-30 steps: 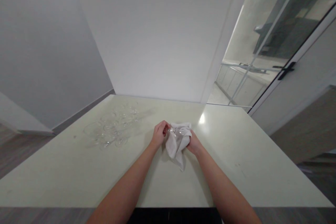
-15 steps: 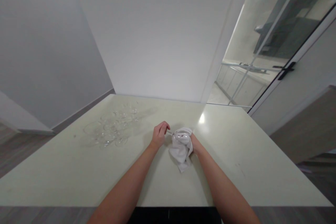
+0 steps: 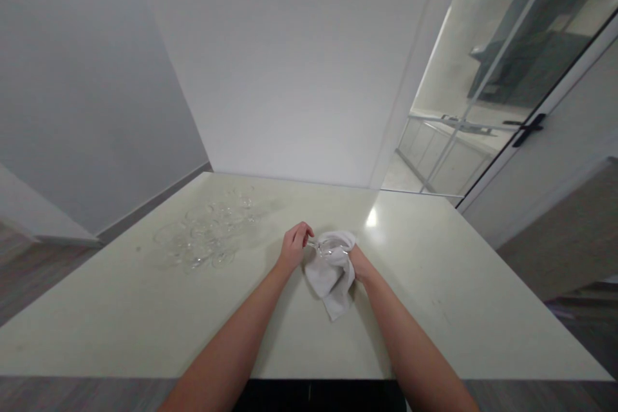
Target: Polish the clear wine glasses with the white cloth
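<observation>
Between my hands a clear wine glass (image 3: 333, 251) lies on its side in the air, bowl toward the right. My left hand (image 3: 294, 243) is closed on its stem at the foot end. A white cloth (image 3: 322, 273) wraps around the bowl and hangs down in folds toward the table. My right hand (image 3: 356, 261) is closed on the cloth at the bowl's end; its fingers are mostly hidden in the fabric, perhaps partly inside the bowl.
Several clear glasses (image 3: 205, 238) stand close together on the left of the pale table (image 3: 434, 283). A white wall (image 3: 299, 90) rises behind the table's far edge. A glazed door with a black handle (image 3: 530, 130) is at the right.
The cloth has shifted around the bowl, and its hanging part now spreads wider to the left. Both hands stay in nearly the same place.
</observation>
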The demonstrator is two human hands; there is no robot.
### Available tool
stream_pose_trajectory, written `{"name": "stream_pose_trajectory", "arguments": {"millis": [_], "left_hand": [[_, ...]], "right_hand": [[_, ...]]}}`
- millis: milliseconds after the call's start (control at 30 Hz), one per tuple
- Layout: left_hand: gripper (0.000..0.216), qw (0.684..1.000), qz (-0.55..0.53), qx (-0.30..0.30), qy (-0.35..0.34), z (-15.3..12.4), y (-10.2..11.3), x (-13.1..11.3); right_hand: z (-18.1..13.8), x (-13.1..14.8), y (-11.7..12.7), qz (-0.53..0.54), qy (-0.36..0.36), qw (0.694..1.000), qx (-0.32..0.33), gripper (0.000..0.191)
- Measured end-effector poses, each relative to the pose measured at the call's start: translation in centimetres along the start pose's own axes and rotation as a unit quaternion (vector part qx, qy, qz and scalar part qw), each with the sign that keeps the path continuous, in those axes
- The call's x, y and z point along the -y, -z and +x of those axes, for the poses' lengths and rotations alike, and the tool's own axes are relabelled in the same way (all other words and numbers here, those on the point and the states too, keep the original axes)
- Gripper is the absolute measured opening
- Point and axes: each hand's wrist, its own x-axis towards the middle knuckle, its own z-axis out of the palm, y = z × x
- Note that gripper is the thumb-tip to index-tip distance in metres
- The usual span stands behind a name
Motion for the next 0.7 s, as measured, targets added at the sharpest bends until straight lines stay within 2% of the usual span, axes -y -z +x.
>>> {"name": "stream_pose_trajectory", "arguments": {"millis": [100,200,267,367,433,567,633,700], "left_hand": [[0.041,0.998,-0.04,0.01,0.057,0.2,-0.2,0.2],[0.039,0.991,-0.065,0.019,0.115,0.5,-0.6,0.4],[0.038,0.989,-0.07,0.021,0.132,0.6,-0.8,0.5],[0.037,0.989,-0.072,0.023,0.128,0.7,-0.9,0.6],[0.037,0.99,-0.07,0.022,0.118,0.7,-0.9,0.6],[0.038,0.991,-0.072,0.027,0.107,0.7,-0.6,0.8],[0.04,0.991,-0.076,0.03,0.103,0.7,-0.5,0.9],[0.041,0.992,-0.074,0.032,0.101,0.7,-0.6,1.0]], "right_hand": [[-0.2,0.0,-0.3,0.086,-0.035,0.996,-0.015,0.028],[-0.4,-0.2,-0.6,0.174,-0.098,0.978,-0.066,0.029],[-0.4,-0.4,-0.7,0.203,-0.135,0.963,-0.117,0.029],[-0.3,-0.7,-0.7,0.212,-0.139,0.951,-0.18,0.031],[-0.3,-0.5,-0.7,0.19,-0.119,0.961,-0.163,0.033],[-0.3,1.3,-0.9,0.084,-0.022,0.996,-0.037,0.03],[-0.2,2.2,-1.0,0.05,0.012,0.999,0.002,0.025],[-0.1,2.5,-0.8,0.036,0.016,0.999,0.021,0.022]]}}
